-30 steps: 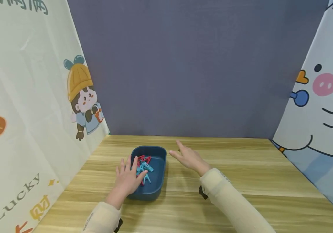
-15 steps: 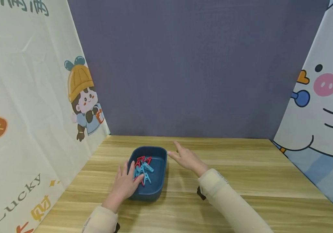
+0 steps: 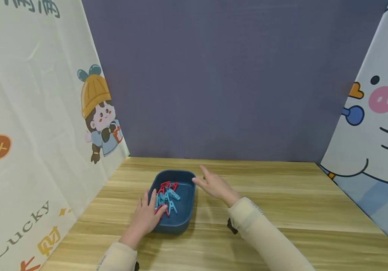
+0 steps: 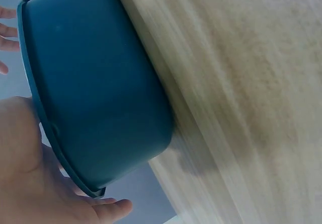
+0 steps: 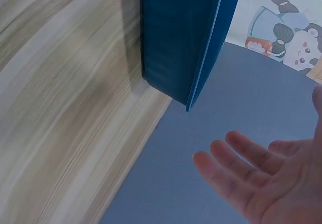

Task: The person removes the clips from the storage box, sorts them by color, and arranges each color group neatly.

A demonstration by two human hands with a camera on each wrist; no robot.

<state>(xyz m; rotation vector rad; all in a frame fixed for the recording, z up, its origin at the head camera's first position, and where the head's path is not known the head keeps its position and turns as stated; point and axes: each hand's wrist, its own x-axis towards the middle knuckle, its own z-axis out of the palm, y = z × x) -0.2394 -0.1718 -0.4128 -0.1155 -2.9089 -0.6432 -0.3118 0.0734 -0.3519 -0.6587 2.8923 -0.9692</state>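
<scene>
A dark blue rectangular bin stands on the table, holding several red clothespins and light blue clothespins heaped toward its left side. My left hand is over the bin's near left edge, fingers spread and thumb reaching in above the clothespins; part of the heap is hidden under it. In the left wrist view the hand lies along the rim of the bin. To the right, my right hand is held with fingers extended, its thumb tip close to the bin's right rim. Nothing is in its grasp in the right wrist view.
The wooden table stretches right of the bin. Behind it rises a plain grey-blue panel. Printed cloths hang at both sides, a white one on the left and a light blue one on the right.
My left hand has drawn back slightly toward the near left, showing more of the clothespins. My right hand has shifted left, nearer the bin's rim.
</scene>
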